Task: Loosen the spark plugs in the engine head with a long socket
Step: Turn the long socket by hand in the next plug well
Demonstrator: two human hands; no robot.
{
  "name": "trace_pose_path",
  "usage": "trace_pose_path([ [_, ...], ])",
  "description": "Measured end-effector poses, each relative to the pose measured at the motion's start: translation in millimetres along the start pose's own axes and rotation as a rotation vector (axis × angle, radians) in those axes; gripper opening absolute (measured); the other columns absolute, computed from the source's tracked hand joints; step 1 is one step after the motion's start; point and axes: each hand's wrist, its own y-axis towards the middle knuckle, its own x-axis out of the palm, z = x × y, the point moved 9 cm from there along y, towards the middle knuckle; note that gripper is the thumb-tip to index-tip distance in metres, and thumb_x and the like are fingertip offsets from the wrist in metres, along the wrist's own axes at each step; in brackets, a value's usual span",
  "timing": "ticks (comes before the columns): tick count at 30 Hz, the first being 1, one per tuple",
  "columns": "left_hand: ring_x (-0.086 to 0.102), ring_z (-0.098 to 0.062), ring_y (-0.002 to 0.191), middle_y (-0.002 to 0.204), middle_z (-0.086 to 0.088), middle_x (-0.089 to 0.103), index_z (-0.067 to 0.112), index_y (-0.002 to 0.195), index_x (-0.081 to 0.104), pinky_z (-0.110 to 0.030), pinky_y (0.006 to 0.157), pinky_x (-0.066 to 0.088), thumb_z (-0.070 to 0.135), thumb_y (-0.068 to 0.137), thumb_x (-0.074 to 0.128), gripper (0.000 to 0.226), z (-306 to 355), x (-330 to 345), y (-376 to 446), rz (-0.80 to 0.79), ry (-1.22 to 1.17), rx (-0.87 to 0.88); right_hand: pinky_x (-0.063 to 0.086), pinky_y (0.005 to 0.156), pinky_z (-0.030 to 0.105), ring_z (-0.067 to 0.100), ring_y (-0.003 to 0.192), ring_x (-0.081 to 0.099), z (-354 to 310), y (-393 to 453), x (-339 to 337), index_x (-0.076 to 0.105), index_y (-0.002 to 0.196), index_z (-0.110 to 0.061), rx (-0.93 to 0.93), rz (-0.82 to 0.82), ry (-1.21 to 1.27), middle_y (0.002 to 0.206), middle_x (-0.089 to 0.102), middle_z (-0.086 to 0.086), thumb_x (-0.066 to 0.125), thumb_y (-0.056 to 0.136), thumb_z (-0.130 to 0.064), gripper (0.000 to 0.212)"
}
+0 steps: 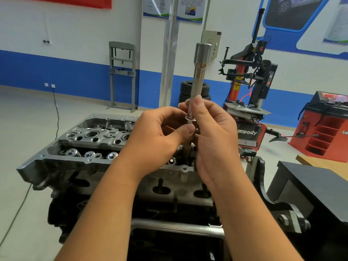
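A long chrome socket stands upright above the engine head, its wide end at the top. My right hand grips its shaft, thumb pressed against the front. My left hand pinches the shaft just below a small ring on it, thumb and fingers curled round. The socket's lower end runs down between my hands toward the head and is hidden there. Open spark plug wells and valve springs show on the left part of the head. No spark plug is visible.
The engine sits on a metal stand. A black cabinet stands close at the right. Behind are a tyre changer, a red wheel balancer, stacked tyres, a grey press frame and a cable on the floor.
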Motion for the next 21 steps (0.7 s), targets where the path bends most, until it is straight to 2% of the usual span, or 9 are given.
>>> trace_pose_path([
  [3, 0.075, -0.009, 0.093, 0.098, 0.009, 0.078, 0.021, 0.116, 0.074, -0.030, 0.081, 0.063, 0.039, 0.086, 0.071, 0.035, 3.9, 1.0, -0.7, -0.015, 0.027, 0.017, 0.063, 0.080, 0.038, 0.023, 0.089, 0.074, -4.4, -1.3, -1.4, 0.069, 0.099, -0.011, -0.042, 0.027, -0.017, 0.101, 0.075, 0.017, 0.076, 0.078, -0.034, 0.032],
  [5, 0.074, -0.007, 0.101, 0.107, 0.011, 0.078, 0.021, 0.125, 0.072, -0.027, 0.088, 0.061, 0.032, 0.096, 0.066, 0.032, 6.2, 7.8, -0.7, -0.088, -0.005, 0.023, 0.064, 0.082, 0.043, 0.023, 0.089, 0.073, -4.7, -1.5, -1.3, 0.070, 0.100, -0.007, -0.049, 0.026, -0.023, 0.102, 0.074, 0.019, 0.075, 0.078, -0.035, 0.036],
  [8, 0.070, -0.006, 0.116, 0.121, 0.009, 0.075, 0.019, 0.138, 0.065, -0.025, 0.097, 0.057, 0.016, 0.106, 0.056, 0.033, 5.0, 13.8, -0.3, -0.152, -0.048, 0.016, 0.062, 0.087, 0.044, 0.020, 0.095, 0.072, -4.1, -0.6, 0.2, 0.074, 0.099, -0.009, -0.045, 0.012, -0.056, 0.097, 0.075, 0.008, 0.068, 0.081, -0.042, 0.038],
  [10, 0.071, -0.005, 0.111, 0.116, 0.011, 0.076, 0.023, 0.134, 0.066, -0.021, 0.089, 0.058, 0.017, 0.104, 0.060, 0.031, 3.6, 12.1, 1.2, -0.130, -0.032, 0.012, 0.060, 0.092, 0.047, 0.020, 0.100, 0.073, -2.9, -0.1, 1.5, 0.074, 0.098, -0.013, -0.032, -0.004, -0.047, 0.098, 0.076, 0.002, 0.064, 0.083, -0.043, 0.035],
  [12, 0.074, -0.006, 0.099, 0.104, 0.012, 0.077, 0.028, 0.121, 0.069, -0.021, 0.078, 0.060, 0.028, 0.095, 0.068, 0.026, 2.4, 8.5, 1.4, -0.080, -0.007, 0.010, 0.062, 0.090, 0.046, 0.021, 0.100, 0.073, -1.3, 0.2, 1.4, 0.073, 0.098, -0.014, -0.014, -0.009, 0.006, 0.100, 0.077, 0.006, 0.068, 0.081, -0.041, 0.032],
  [14, 0.075, -0.008, 0.091, 0.097, 0.010, 0.077, 0.025, 0.114, 0.070, -0.024, 0.075, 0.060, 0.041, 0.084, 0.070, 0.034, 1.5, 4.0, 0.9, -0.029, 0.028, 0.015, 0.063, 0.082, 0.038, 0.022, 0.096, 0.074, -1.8, 0.3, -0.7, 0.071, 0.095, -0.015, -0.020, 0.010, 0.023, 0.102, 0.076, 0.015, 0.074, 0.077, -0.040, 0.031],
  [16, 0.075, -0.008, 0.091, 0.097, 0.010, 0.077, 0.024, 0.115, 0.071, -0.024, 0.076, 0.060, 0.044, 0.082, 0.069, 0.038, 2.5, 2.5, 0.6, -0.023, 0.024, 0.021, 0.062, 0.081, 0.037, 0.022, 0.096, 0.074, -2.1, 0.4, -1.2, 0.070, 0.094, -0.014, -0.028, 0.023, 0.004, 0.102, 0.076, 0.015, 0.073, 0.077, -0.040, 0.031],
  [19, 0.073, -0.006, 0.105, 0.111, 0.012, 0.077, 0.025, 0.129, 0.069, -0.021, 0.082, 0.060, 0.028, 0.098, 0.064, 0.032, 4.8, 11.6, -0.3, -0.123, -0.054, 0.015, 0.061, 0.092, 0.053, 0.025, 0.102, 0.073, -3.5, 0.2, 0.1, 0.072, 0.095, -0.012, -0.049, 0.027, -0.050, 0.099, 0.077, 0.006, 0.065, 0.084, -0.043, 0.034],
  [21, 0.072, -0.003, 0.107, 0.114, 0.014, 0.077, 0.027, 0.131, 0.066, -0.017, 0.080, 0.058, 0.015, 0.103, 0.060, 0.031, 5.2, 13.5, -0.6, -0.149, -0.074, 0.007, 0.059, 0.094, 0.056, 0.026, 0.102, 0.073, -4.7, -0.3, -0.2, 0.073, 0.094, -0.013, -0.053, 0.032, -0.063, 0.098, 0.077, 0.005, 0.061, 0.085, -0.046, 0.036],
])
